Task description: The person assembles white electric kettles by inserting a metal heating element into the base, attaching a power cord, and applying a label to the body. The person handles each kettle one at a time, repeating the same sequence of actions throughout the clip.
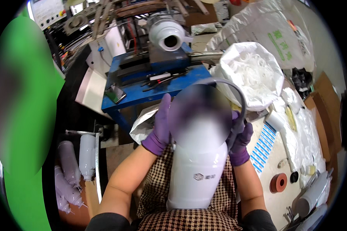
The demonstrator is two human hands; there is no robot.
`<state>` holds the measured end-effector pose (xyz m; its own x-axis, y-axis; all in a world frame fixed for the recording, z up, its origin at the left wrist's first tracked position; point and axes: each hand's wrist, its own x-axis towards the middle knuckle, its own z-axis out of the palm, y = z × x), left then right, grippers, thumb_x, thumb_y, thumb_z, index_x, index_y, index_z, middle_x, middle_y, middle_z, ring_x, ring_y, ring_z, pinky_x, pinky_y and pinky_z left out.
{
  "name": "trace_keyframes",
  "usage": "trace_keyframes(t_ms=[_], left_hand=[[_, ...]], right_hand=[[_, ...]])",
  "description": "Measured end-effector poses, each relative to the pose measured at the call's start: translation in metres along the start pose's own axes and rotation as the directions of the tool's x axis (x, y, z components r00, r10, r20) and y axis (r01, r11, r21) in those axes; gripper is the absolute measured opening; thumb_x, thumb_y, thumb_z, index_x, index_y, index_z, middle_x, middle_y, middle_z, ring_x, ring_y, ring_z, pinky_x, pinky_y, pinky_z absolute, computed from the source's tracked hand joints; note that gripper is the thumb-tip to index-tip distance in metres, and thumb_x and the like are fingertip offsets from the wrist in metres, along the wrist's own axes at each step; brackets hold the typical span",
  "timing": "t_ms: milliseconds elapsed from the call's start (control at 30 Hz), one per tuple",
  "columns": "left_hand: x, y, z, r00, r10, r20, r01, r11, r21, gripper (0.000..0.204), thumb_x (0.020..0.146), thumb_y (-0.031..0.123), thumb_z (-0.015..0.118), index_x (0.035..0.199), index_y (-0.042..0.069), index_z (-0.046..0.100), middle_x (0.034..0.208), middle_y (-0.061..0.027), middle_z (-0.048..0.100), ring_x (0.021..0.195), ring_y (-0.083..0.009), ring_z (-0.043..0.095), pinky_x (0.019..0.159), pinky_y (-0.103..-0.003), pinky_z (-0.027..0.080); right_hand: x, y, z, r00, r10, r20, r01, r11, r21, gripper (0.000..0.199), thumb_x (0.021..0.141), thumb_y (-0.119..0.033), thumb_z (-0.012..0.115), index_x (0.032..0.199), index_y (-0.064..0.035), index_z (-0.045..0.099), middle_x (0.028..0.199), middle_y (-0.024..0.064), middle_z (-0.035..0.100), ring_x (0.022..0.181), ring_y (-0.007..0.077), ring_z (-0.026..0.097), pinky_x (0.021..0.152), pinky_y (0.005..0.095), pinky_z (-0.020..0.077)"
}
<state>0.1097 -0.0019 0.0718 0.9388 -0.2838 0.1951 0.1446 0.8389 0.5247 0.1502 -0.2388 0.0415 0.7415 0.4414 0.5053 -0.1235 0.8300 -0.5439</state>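
Observation:
A large glossy white plastic container [196,181] with a small dark printed mark rests upright against my lap and checked apron. Its upper part is smeared, so I cannot make out the detail there. My left hand [160,129], in a purple glove, presses along the container's left side with its fingers pointing up. On the right side my right hand [241,140], gloved the same, has its fingers curled around a grey curved strip [241,94]. The strip arches over the container's far right edge. Whether it is joined to the container is hidden.
Ahead is a blue metal stand [162,82] with pliers, a phone [115,94] and another white vessel [167,34]. A white sack [248,79] of plastic rings stands right of it. White bottles [88,156] lie lower left. A reddish-brown ring [278,182] sits on the right-hand table.

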Motion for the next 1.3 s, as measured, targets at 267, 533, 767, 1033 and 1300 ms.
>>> trace_keyframes(t_ms=[267, 533, 767, 1033, 1300], left_hand=[[-0.009, -0.018, 0.003, 0.988, 0.124, 0.093, -0.147, 0.565, 0.812, 0.051, 0.089, 0.018, 0.078, 0.132, 0.005, 0.053, 0.128, -0.0103, 0.061, 0.121, -0.0216, 0.06, 0.108, -0.037, 0.047], [-0.001, -0.03, -0.012, 0.965, 0.252, 0.078, -0.225, 0.634, 0.74, 0.021, 0.103, 0.016, 0.061, 0.116, 0.0, 0.061, 0.111, -0.0119, 0.068, 0.099, -0.0188, 0.067, 0.09, -0.033, 0.055], [0.021, -0.06, 0.006, 0.963, 0.27, -0.005, -0.172, 0.627, 0.76, 0.023, 0.1, 0.013, 0.065, 0.119, 0.0, 0.061, 0.112, -0.0108, 0.07, 0.104, -0.0189, 0.067, 0.093, -0.034, 0.055], [-0.046, -0.082, -0.043, 0.833, 0.421, -0.359, -0.306, 0.891, 0.335, 0.034, 0.103, 0.017, 0.056, 0.135, 0.006, 0.054, 0.116, -0.0095, 0.06, 0.104, -0.02, 0.06, 0.091, -0.036, 0.05], [-0.247, -0.006, -0.153, 0.348, 0.494, -0.797, -0.514, 0.811, 0.278, 0.015, 0.102, 0.017, 0.055, 0.101, 0.009, 0.067, 0.084, -0.0037, 0.066, 0.072, -0.0158, 0.058, 0.07, -0.031, 0.049]], right_hand=[[0.016, -0.016, 0.05, 0.949, -0.055, 0.312, 0.307, 0.4, -0.864, 0.055, 0.086, -0.019, 0.077, 0.136, -0.006, 0.06, 0.127, 0.011, 0.065, 0.113, 0.0318, 0.063, 0.11, 0.0471, 0.0447], [0.019, 0.006, 0.037, 0.939, -0.198, 0.282, 0.261, -0.128, -0.957, 0.04, 0.094, -0.002, 0.066, 0.132, 0.0017, 0.056, 0.125, 0.0124, 0.059, 0.11, 0.0254, 0.058, 0.099, 0.0362, 0.0477], [0.024, -0.022, 0.001, 0.998, 0.041, -0.041, -0.055, 0.873, -0.484, 0.027, 0.101, -0.004, 0.056, 0.126, 0.0009, 0.062, 0.123, 0.0099, 0.066, 0.108, 0.0189, 0.063, 0.094, 0.0296, 0.0505], [-0.018, -0.165, -0.03, 0.974, 0.134, 0.185, 0.057, 0.641, -0.765, 0.067, 0.079, -0.046, 0.08, 0.124, 0.0026, 0.067, 0.136, 0.0146, 0.066, 0.124, 0.0215, 0.061, 0.108, 0.0328, 0.045], [-0.239, -0.339, -0.203, 0.684, -0.722, 0.105, -0.603, -0.641, -0.475, 0.053, 0.099, -0.026, 0.062, 0.146, -0.0049, 0.05, 0.148, 0.0179, 0.053, 0.136, 0.0317, 0.049, 0.119, 0.0411, 0.0382]])
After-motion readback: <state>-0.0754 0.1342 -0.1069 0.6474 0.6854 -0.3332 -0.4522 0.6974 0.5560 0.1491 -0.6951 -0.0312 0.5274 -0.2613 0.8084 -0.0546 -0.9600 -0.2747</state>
